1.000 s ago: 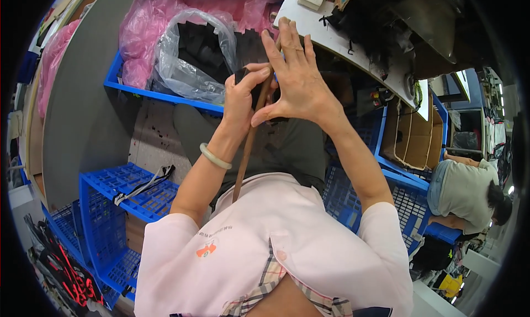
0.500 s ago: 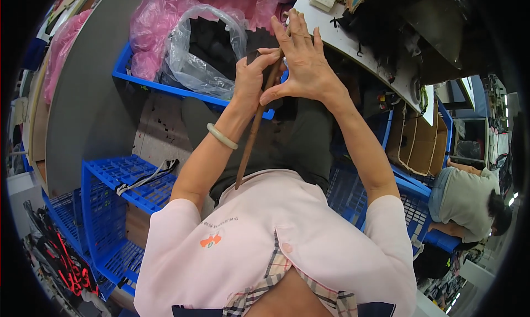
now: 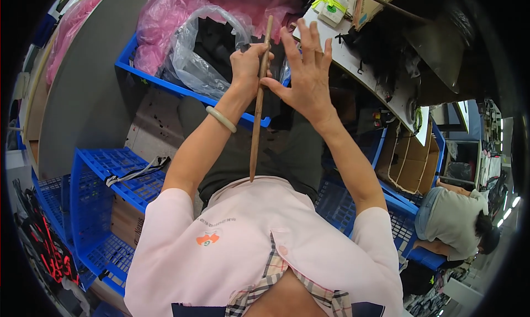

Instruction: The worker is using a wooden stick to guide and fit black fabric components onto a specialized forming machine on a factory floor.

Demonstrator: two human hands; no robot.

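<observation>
Below my lap a blue plastic crate (image 3: 165,85) carries a clear plastic bag (image 3: 201,52) and pink bags (image 3: 165,13). Another blue crate (image 3: 105,173) at my left holds a strap (image 3: 135,172), perhaps a cord. The white bench (image 3: 364,63) bears a small green-tied box (image 3: 333,8).

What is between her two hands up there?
In the head view, a thin brown stick stands upright between the left hand, which grips it, and the open right hand, whose thumb touches it.
</observation>
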